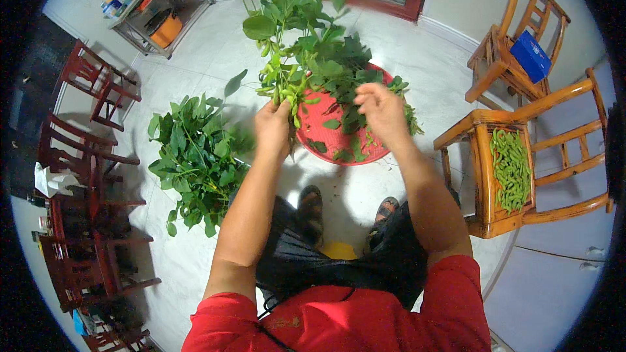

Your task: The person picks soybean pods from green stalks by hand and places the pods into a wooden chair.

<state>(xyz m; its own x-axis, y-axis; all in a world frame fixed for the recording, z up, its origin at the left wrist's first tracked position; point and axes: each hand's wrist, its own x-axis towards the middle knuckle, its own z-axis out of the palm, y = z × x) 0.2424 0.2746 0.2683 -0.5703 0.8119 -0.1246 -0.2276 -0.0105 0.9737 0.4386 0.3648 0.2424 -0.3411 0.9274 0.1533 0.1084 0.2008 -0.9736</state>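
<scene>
Plant pile (pixel 195 163) on floor at left. Left hand (pixel 272 127) clamped round stem of a leafy pod plant (pixel 293 45), held upright above the red basket (pixel 319 140). Right hand (pixel 381 111) just right of the plant, fingers loosely curled, holding nothing I can make out. Picked pods (pixel 510 168) lie on chair (pixel 486 176) at right.

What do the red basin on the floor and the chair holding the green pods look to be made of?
Red basin: probably moulded plastic, uniform bright red with a finely textured, possibly perforated surface. Chair under the green pods: wood with a glossy orange-brown varnish; slats, joints and light reflections show on the rails.
</scene>
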